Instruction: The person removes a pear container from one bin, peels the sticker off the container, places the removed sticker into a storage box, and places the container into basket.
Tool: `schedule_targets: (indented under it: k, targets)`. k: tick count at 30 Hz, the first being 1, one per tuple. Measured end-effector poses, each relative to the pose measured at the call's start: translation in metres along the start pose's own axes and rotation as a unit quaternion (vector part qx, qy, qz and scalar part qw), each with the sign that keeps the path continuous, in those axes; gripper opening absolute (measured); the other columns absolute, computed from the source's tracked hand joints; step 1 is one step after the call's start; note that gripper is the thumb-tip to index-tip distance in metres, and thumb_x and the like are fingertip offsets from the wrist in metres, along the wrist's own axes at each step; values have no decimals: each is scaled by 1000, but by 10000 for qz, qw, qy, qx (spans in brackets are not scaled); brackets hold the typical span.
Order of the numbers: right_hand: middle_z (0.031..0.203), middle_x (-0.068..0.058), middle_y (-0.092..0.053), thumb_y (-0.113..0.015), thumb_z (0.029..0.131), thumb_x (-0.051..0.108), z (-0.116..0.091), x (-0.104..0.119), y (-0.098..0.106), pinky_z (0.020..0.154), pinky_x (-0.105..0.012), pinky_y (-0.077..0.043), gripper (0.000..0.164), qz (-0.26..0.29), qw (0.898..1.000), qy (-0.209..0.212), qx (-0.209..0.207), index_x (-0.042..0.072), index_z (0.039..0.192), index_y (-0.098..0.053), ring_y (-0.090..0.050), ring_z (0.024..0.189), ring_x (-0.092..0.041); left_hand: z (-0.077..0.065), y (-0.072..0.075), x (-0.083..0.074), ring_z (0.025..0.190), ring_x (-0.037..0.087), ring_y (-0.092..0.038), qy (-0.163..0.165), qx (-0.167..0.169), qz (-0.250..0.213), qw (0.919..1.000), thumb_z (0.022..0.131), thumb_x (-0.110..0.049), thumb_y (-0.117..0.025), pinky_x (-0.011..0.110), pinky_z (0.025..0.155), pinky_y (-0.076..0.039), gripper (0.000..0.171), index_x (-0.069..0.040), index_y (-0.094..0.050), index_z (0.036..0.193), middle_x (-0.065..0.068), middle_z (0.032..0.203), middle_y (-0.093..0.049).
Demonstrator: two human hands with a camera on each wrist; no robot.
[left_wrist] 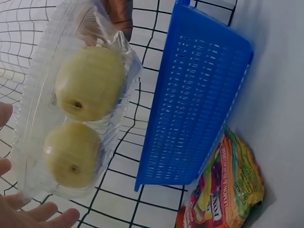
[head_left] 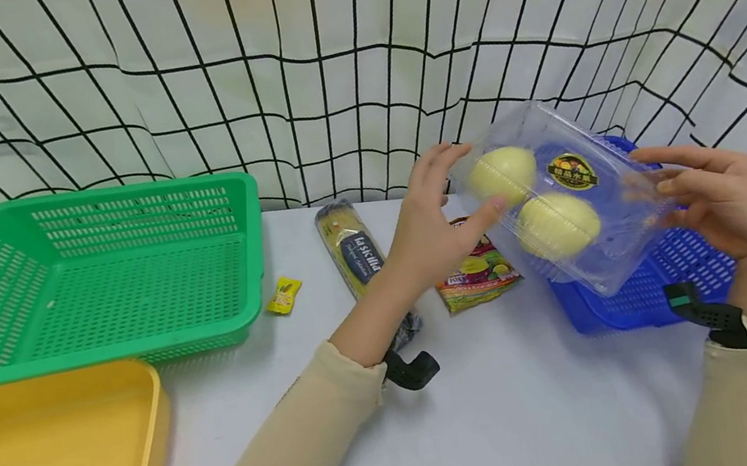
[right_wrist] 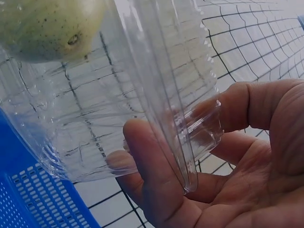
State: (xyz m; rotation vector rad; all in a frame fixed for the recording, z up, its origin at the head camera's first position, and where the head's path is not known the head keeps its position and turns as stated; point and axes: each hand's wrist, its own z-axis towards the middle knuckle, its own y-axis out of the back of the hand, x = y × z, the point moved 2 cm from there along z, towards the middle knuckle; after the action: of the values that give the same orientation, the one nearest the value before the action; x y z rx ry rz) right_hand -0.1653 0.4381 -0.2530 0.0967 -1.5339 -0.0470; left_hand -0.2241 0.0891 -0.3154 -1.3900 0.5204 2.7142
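A clear plastic clamshell box (head_left: 615, 224) with two pale yellow, pear-like fruits (head_left: 558, 225) and a dark round label is held tilted above the blue basket (head_left: 601, 314). My right hand (head_left: 743, 201) pinches its right edge; the right wrist view shows the fingertips (right_wrist: 147, 147) on the clear plastic. At the box's left edge is my left hand (head_left: 432, 223), its fingers spread and fairly straight, the thumb lying over the plastic. Under the left side of the box lies a colourful Fox's candy bag (head_left: 480, 285), partly hidden.
A la Sicilia pasta packet (head_left: 355, 249) lies behind my left forearm. Left of it is a small yellow wrapped candy (head_left: 284, 295). A green basket (head_left: 159, 333) and a yellow tray (head_left: 149, 447) stand at the left. Black wire mesh (head_left: 319, 51) encloses the back and right.
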Motion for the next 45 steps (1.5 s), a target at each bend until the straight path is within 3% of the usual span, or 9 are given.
schedule_targets:
  k: [7,12,21,28,38,45]
  targets:
    - [123,-11,-79,-48,110,-9,4,3,-15,76,-39,-66,40,101,9976,196,655,5,138,-74,-77,111,-22,-3,20,-7,141,14,-55,-240,-175,-361,9989,102,-30,-78,34,105,-57,62,-13,-55,157,-1,160,-55]
    - [127,-11,-77,-46,110,-12,6,4,-22,77,-40,-67,43,252,9935,303,1065,3,141,-72,-77,113,-22,-7,35,-10,131,14,-62,-146,-160,-484,9986,101,-27,-81,37,100,-59,62,-13,-58,156,-2,156,-59]
    - [132,-13,-72,-47,108,-14,9,1,-38,78,-42,-68,43,358,9898,301,1343,-1,142,-70,-75,109,-24,-24,57,-12,125,15,-66,46,-89,-612,9981,98,-21,-85,41,97,-61,63,-11,-60,155,0,153,-62]
    - [137,-11,-67,-48,110,-12,11,1,-53,77,-39,-67,42,94,9862,354,1613,-2,146,-67,-71,109,-22,-44,71,-17,124,19,-66,464,-214,-819,9953,93,-20,-89,51,97,-61,62,-14,-65,150,-6,146,-64]
    - [144,-9,-64,-50,113,-2,10,1,-81,80,-41,-67,40,-612,9771,335,2008,0,151,-62,-67,123,-22,-78,95,-23,114,21,-68,737,-473,-550,9946,87,-19,-95,38,86,-60,60,-20,-70,142,-10,137,-66]
    - [148,-11,-63,-55,111,-1,11,-3,-106,79,-42,-67,38,-841,9719,287,2179,0,148,-65,-71,116,-26,-105,115,-27,116,24,-68,1149,-507,-554,9905,83,-12,-98,43,90,-64,64,-20,-71,140,-8,147,-63]
